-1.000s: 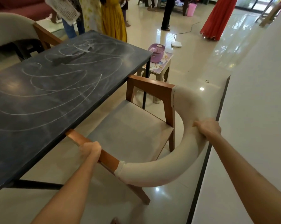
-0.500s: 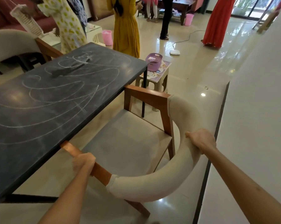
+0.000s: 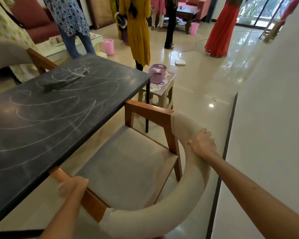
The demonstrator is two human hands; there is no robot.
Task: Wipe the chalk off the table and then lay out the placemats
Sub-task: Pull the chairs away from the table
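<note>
The dark, matt slate-like tabletop (image 3: 42, 121) carries dusty white chalk loops (image 3: 62, 107). The armchair (image 3: 133, 163) has smooth brown wooden arms, a grey woven cloth seat and a cream fabric-padded curved back. The pale tiled floor (image 3: 205, 80) is glossy and mirror-like. The lilac basket (image 3: 157, 73) looks plastic.

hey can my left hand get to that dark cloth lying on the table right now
Probably not right away. The left hand grips the chair's wooden arm, and the dark cloth lies far across the table. Nothing blocks the tabletop between them.
</note>
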